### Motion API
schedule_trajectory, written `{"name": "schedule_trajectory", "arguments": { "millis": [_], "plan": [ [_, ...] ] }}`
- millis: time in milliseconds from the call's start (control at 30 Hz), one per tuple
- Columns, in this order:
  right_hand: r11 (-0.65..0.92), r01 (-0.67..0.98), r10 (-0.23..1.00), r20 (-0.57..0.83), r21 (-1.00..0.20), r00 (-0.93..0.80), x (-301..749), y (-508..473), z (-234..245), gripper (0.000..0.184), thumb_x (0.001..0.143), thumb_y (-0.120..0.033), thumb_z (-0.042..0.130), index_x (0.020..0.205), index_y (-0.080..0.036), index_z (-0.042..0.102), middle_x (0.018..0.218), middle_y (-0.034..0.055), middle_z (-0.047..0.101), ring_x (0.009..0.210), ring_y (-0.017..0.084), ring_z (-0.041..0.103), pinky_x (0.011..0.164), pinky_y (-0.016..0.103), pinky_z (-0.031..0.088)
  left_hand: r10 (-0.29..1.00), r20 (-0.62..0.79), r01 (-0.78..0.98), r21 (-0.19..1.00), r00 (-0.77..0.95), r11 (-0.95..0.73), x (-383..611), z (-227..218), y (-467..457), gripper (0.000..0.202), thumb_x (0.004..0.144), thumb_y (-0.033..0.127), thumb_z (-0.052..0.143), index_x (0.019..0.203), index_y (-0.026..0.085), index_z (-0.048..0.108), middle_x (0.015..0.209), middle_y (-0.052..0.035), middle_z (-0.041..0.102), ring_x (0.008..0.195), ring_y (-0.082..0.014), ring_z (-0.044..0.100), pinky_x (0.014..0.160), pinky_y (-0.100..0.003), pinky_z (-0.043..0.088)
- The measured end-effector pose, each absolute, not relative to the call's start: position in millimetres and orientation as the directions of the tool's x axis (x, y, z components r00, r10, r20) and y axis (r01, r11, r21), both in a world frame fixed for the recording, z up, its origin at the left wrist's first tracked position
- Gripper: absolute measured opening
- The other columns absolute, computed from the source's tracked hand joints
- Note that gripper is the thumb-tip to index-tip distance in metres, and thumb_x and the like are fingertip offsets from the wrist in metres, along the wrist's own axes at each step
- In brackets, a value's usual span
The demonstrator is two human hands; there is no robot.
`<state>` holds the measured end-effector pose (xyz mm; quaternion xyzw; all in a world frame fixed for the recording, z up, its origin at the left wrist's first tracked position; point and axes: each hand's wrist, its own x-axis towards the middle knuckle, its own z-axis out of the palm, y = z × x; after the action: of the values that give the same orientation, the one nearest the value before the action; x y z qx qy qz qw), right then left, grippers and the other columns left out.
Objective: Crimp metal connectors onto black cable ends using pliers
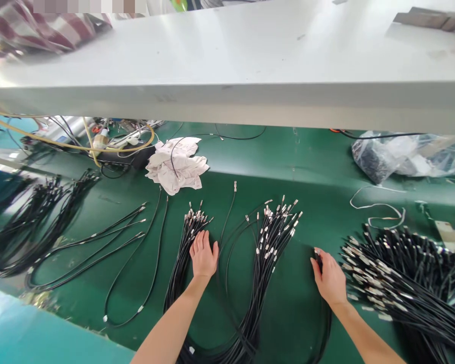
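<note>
While resting the left hand point(205, 257), fingers loosely spread, against one limb of a thick, U-shaped bundle of black cables with silvery tips point(263, 275) on the green-topped desk point(307, 212), holds a slim black cable strand point(327, 323) pinched in the right hand point(329, 278), well apart from the left. Cannot tell whether pressing with the left or only touching. Could tangle the strand with the bundle if dragged across, because of looping cables and protruding tips; might also catch it on the large heap of black cables point(398, 288) just beside the right hand, so crowding that side. To the left, notice a single looped black cable point(140, 309). Farther, see a crumpled white cloth point(180, 164) and a clear plastic bag point(409, 154), then a wide white shelf point(227, 55), blocking the view behind.
</note>
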<state>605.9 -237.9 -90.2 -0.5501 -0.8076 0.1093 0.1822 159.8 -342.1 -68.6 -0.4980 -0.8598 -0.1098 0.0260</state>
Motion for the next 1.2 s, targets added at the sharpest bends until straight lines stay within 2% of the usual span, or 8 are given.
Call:
{"name": "schedule_trajectory", "arguments": {
  "millis": [467, 800, 900, 967, 1000, 1067, 1133, 1200],
  "plan": [
    [0.363, 0.838, 0.932, 0.172, -0.409, -0.319, 607, -240, -87, 0.040, 0.099, -0.039, 0.048, 0.135, -0.020, 0.049, 0.116, 0.0138, 0.066, 0.105, 0.030, 0.065, 0.092, 0.048, 0.053, 0.845, 0.154, 0.856, 0.167, -0.513, 0.489, 163, -64, -344, 0.057, 0.099, 0.038, 0.043, 0.150, 0.013, 0.041, 0.154, -0.0178, 0.044, 0.145, -0.0338, 0.036, 0.116, -0.052, 0.032],
    [0.297, 0.870, 0.953, 0.059, -0.394, -0.298, 596, -243, -59, 0.041, 0.101, -0.041, 0.037, 0.132, -0.019, 0.052, 0.110, 0.0152, 0.065, 0.105, 0.030, 0.063, 0.093, 0.047, 0.052, 0.843, 0.151, 0.853, 0.175, -0.517, 0.492, 167, -58, -347, 0.056, 0.099, 0.039, 0.041, 0.148, 0.012, 0.041, 0.153, -0.0182, 0.044, 0.146, -0.0336, 0.035, 0.119, -0.053, 0.028],
    [0.284, 0.884, 0.955, 0.027, -0.371, -0.295, 593, -246, -40, 0.042, 0.101, -0.041, 0.035, 0.131, -0.019, 0.055, 0.114, 0.0158, 0.063, 0.107, 0.029, 0.062, 0.092, 0.046, 0.053, 0.843, 0.157, 0.853, 0.197, -0.514, 0.483, 175, -49, -350, 0.055, 0.098, 0.039, 0.041, 0.147, 0.012, 0.043, 0.152, -0.0189, 0.045, 0.145, -0.0338, 0.036, 0.119, -0.053, 0.028],
    [0.268, 0.899, 0.958, -0.005, -0.345, -0.288, 600, -245, -15, 0.049, 0.099, -0.047, 0.042, 0.137, -0.018, 0.052, 0.123, 0.0175, 0.060, 0.114, 0.032, 0.059, 0.095, 0.049, 0.051, 0.845, 0.150, 0.851, 0.216, -0.513, 0.478, 180, -45, -352, 0.055, 0.098, 0.038, 0.041, 0.146, 0.012, 0.043, 0.151, -0.0199, 0.046, 0.145, -0.0344, 0.036, 0.118, -0.054, 0.027],
    [0.266, 0.906, 0.957, -0.025, -0.330, -0.290, 608, -242, 3, 0.058, 0.095, -0.052, 0.048, 0.142, -0.018, 0.048, 0.129, 0.0187, 0.057, 0.120, 0.035, 0.055, 0.098, 0.052, 0.049, 0.847, 0.141, 0.850, 0.226, -0.513, 0.477, 183, -44, -353, 0.056, 0.098, 0.038, 0.041, 0.147, 0.012, 0.042, 0.151, -0.0207, 0.045, 0.145, -0.0348, 0.035, 0.118, -0.055, 0.027],
    [0.284, 0.915, 0.945, -0.076, -0.287, -0.317, 627, -229, 47, 0.090, 0.084, -0.063, 0.061, 0.153, -0.012, 0.032, 0.143, 0.0234, 0.046, 0.131, 0.042, 0.045, 0.104, 0.059, 0.044, 0.851, 0.117, 0.846, 0.238, -0.513, 0.477, 187, -48, -355, 0.058, 0.098, 0.038, 0.041, 0.149, 0.010, 0.038, 0.153, -0.0227, 0.040, 0.147, -0.0355, 0.031, 0.119, -0.057, 0.024],
    [0.347, 0.881, 0.921, -0.059, -0.321, -0.384, 647, -209, 91, 0.108, 0.076, -0.072, 0.065, 0.157, -0.015, 0.023, 0.149, 0.0219, 0.040, 0.135, 0.042, 0.041, 0.108, 0.059, 0.041, 0.856, 0.091, 0.845, 0.241, -0.509, 0.477, 190, -54, -357, 0.061, 0.098, 0.039, 0.040, 0.150, 0.009, 0.034, 0.157, -0.0233, 0.035, 0.149, -0.0351, 0.026, 0.121, -0.057, 0.020],
    [0.341, 0.860, 0.927, -0.015, -0.379, -0.374, 660, -188, 122, 0.112, 0.075, -0.075, 0.065, 0.160, -0.022, 0.013, 0.153, 0.0181, 0.033, 0.135, 0.038, 0.042, 0.108, 0.055, 0.043, 0.861, 0.069, 0.847, 0.238, -0.504, 0.476, 191, -60, -359, 0.062, 0.098, 0.040, 0.040, 0.151, 0.009, 0.033, 0.158, -0.0228, 0.032, 0.150, -0.0345, 0.023, 0.122, -0.056, 0.019]
  ]
}}
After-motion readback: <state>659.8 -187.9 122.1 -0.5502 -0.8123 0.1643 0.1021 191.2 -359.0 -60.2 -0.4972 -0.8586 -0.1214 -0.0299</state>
